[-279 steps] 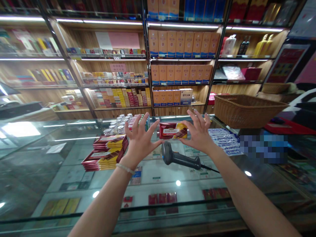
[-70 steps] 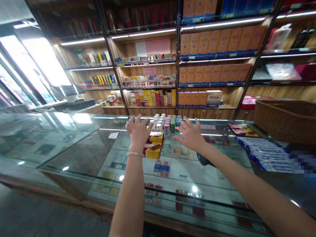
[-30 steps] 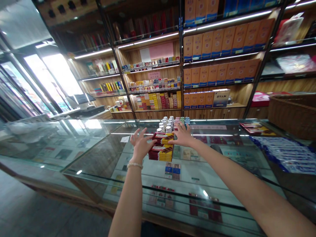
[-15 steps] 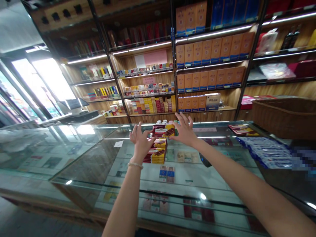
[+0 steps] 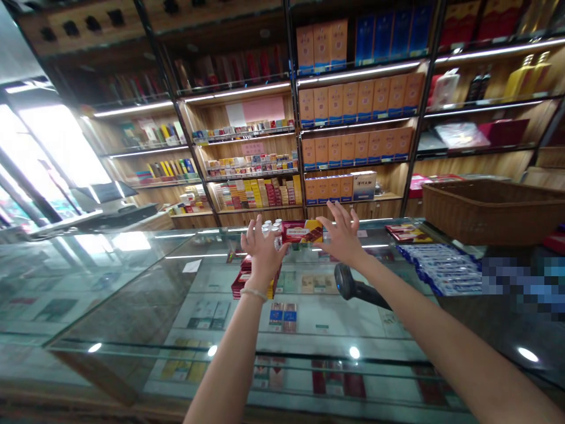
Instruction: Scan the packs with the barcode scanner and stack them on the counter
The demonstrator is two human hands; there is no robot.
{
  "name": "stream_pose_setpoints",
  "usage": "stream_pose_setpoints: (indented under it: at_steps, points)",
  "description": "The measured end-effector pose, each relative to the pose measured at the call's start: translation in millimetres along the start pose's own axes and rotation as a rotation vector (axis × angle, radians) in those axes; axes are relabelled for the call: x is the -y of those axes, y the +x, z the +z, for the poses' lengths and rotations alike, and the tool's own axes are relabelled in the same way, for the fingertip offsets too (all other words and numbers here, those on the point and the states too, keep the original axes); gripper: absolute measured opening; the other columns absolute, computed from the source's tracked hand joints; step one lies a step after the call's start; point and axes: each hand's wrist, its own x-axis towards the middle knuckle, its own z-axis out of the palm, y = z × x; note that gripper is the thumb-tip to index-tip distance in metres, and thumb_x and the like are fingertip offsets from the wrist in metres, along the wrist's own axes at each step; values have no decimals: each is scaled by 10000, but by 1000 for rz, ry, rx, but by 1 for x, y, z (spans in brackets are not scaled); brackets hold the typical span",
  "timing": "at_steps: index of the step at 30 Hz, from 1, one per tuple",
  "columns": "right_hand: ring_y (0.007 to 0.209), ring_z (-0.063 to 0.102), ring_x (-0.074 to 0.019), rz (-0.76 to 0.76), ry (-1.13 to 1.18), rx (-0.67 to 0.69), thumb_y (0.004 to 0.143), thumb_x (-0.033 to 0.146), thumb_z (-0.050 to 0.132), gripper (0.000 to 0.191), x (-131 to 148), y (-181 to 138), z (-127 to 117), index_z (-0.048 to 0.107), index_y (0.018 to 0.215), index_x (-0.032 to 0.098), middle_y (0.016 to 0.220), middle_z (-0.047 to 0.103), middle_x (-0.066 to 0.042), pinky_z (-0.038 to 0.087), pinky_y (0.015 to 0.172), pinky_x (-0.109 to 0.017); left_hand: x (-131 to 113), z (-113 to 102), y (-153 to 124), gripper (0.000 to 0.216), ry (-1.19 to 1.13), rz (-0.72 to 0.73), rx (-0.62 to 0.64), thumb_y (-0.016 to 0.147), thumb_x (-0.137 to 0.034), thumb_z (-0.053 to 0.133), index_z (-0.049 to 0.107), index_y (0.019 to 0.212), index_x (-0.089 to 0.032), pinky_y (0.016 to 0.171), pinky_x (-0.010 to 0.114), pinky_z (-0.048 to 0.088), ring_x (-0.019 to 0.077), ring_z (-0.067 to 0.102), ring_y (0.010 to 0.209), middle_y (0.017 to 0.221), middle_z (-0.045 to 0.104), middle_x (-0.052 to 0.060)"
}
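Note:
A chocolate packet, dark red with a yellow end, is held up level above the glass counter. My left hand pinches its left end between thumb and fingers, the other fingers raised. At its right end my right hand grips it the same way. A stack of similar packets lies on the counter, partly hidden behind my left hand and wrist. White-capped bottles stand just behind my left fingers. Under my right forearm rests a black handheld scanner.
Blue-and-white packets lie in a row on the right of the glass counter, near more chocolate packets and a brown woven basket. Shelves with orange boxes line the wall. A white paper slip lies left.
The view has turned right. Both hands have carried the chocolate packet rightward, away from above the stack, which my left hand now partly covers. More of the scanner shows.

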Motion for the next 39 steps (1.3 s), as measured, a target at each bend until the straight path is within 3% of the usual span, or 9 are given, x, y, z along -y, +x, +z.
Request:
stream_pose_setpoints:
  at_steps: [10, 17, 25, 39]
  points:
    - [1562, 170, -362, 117, -119, 9, 927, 532, 612, 566, -72, -29, -25, 583, 1424, 263, 1710, 228, -147, 85, 1224, -596, -70, 29, 4, 262, -102, 124, 48, 863, -425, 726, 709, 1056, -248, 1252, 633, 174, 363, 227, 1578, 1688, 337, 121]
    - [1556, 181, -366, 168, -125, -1, 915, 542, 631, 569, -105, -43, -32, 605, 1413, 265, 1706, 235, -147, 126, 1217, -606, -106, 47, 4, 260, -149, 144, 78, 889, -421, 697, 707, 1066, -231, 1250, 641, 168, 368, 236, 1573, 1684, 339, 144]
    - [1546, 206, -382, 161, -138, 14, 867, 582, 687, 623, -113, -56, -18, 607, 1411, 289, 1694, 285, -139, 98, 1215, -624, -108, 62, -8, 315, -175, 137, 105, 818, -379, 781, 695, 1079, -224, 1244, 644, 196, 383, 219, 1572, 1669, 350, 171]
    - [1562, 153, -373, 125, -180, 57, 854, 584, 713, 626, -109, -69, -31, 609, 1393, 283, 1717, 220, -128, 23, 1232, -609, -106, 61, -23, 310, -141, 164, 144, 830, -401, 767, 699, 1077, -226, 1240, 644, 192, 405, 276, 1543, 1671, 353, 161]
